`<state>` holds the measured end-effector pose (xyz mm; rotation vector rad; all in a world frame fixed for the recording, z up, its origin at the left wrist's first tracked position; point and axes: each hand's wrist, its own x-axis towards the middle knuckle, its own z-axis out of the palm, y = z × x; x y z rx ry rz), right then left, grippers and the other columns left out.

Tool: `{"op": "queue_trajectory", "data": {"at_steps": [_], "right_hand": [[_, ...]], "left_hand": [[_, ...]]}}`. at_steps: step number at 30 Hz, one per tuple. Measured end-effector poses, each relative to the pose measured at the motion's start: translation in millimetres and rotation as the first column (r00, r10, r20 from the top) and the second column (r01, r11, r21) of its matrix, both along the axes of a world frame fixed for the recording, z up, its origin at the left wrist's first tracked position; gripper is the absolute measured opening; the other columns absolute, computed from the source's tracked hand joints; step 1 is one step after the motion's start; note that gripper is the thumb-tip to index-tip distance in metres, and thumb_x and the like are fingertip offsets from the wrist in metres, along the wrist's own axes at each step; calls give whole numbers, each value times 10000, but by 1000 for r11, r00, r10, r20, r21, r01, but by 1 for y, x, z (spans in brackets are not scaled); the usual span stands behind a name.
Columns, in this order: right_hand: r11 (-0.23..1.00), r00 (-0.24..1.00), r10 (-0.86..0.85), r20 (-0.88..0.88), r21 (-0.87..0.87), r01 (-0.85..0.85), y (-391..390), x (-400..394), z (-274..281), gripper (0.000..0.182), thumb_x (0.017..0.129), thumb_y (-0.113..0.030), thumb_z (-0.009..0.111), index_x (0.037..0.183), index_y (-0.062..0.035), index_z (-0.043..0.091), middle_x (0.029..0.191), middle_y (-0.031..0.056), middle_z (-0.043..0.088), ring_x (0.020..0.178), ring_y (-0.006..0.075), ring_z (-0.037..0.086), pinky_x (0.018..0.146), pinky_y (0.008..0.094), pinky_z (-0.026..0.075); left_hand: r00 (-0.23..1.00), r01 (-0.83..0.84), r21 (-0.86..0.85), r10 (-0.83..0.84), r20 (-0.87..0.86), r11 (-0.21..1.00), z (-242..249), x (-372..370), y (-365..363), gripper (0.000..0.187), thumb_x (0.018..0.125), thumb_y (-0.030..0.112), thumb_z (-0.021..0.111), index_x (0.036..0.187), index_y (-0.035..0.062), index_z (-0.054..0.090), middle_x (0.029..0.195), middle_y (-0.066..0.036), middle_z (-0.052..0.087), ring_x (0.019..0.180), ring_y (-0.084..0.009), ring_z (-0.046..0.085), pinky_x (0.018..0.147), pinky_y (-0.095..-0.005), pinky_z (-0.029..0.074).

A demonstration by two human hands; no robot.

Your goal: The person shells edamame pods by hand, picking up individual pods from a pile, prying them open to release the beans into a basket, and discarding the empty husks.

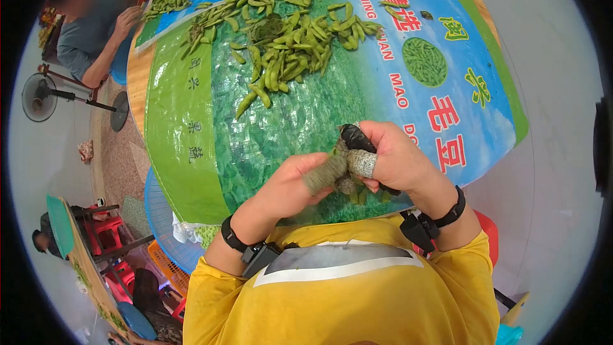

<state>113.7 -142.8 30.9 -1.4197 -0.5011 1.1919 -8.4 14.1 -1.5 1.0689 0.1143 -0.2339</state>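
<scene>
I have both bare hands meeting just below the middle of my view, the left hand [295,183] coming in from eight o'clock and the right hand [398,160] from four. Their fingers curl inward and their tips meet, with a grey-green finger wrap [325,174] on the left, a speckled grey finger wrap [363,163] on the right, and a black finger cover [355,138] beside it. I read a scrap of green between the tips, but the wraps crowd that spot, so I cannot tell whether either hand is closed on a pod or only touching one.

The relation I judge to matter most is the one to the soybean pod pile [287,57]. From the joined fingertips it lies toward eleven o'clock, well apart, on the printed sack [185,112] spread over the table. Its near edge trails off toward ten o'clock, where the outermost pod [245,105] lies with its long axis running from seven to one. My left hand is the nearer one to that pod; my right hand sits on the far side of the fingertips from it. A few loose pods [361,198] show just beneath the hands, at about six o'clock from the tips.
</scene>
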Motion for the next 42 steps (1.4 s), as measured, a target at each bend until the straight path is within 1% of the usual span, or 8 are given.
{"op": "queue_trajectory", "data": {"at_steps": [5,7,16,22,26,28,34,42], "right_hand": [[993,942,21,-335,113,18,-5,2,0,158,814,-175,629,854,-48,544,575,-10,490,415,58,432,378,214,344],[980,862,52,-503,193,54,-10,4,-8,152,811,-159,628,872,-50,541,571,-11,480,414,51,419,383,208,341],[977,845,-209,492,63,204,-3,-19,-12,232,790,-214,654,881,-21,562,679,23,579,593,102,539,537,259,435],[975,874,-112,473,-117,188,-6,-21,-10,220,766,-172,662,882,-6,577,718,48,615,635,117,552,571,279,440],[977,864,-179,470,-19,212,-14,-23,-21,171,796,-139,632,899,-14,578,685,21,593,549,113,533,500,254,423],[974,943,-213,254,-15,224,-16,-22,-16,149,811,-128,618,905,-21,577,686,15,587,520,94,513,470,236,409],[961,954,-268,-131,28,274,-19,-26,-16,114,840,-109,595,923,-34,574,695,6,583,465,48,466,411,192,369],[978,977,-190,100,-66,197,-7,-30,-4,121,826,-123,619,889,-25,585,688,-5,576,464,44,464,410,196,364]], "left_hand": [[965,81,-630,-218,-143,772,11,1,3,186,917,211,494,940,43,568,644,8,495,458,-44,356,418,-182,244],[953,-17,-157,-32,-302,987,20,2,-4,163,906,189,454,915,62,556,638,11,486,467,-36,321,421,-185,227],[936,-334,119,343,-75,935,7,8,-9,159,841,66,470,993,75,515,719,4,528,565,-42,402,479,-180,313],[952,-304,442,274,133,844,7,6,-13,194,841,40,465,1022,33,534,733,-1,541,613,-66,457,555,-209,384],[922,-364,488,233,309,793,-1,5,-15,196,875,86,457,1041,52,554,763,0,555,546,-25,370,461,-169,271],[967,-227,21,228,-117,974,11,3,-16,216,873,83,441,1053,40,552,749,-16,549,502,-33,346,445,-178,261],[955,-265,-235,221,-198,935,10,0,-26,274,888,85,419,1150,72,498,716,-22,524,458,-38,297,433,-179,235],[943,-324,8,324,-80,946,10,-3,-24,286,915,127,443,1198,104,469,732,18,496,533,-20,353,448,-162,250]]}}
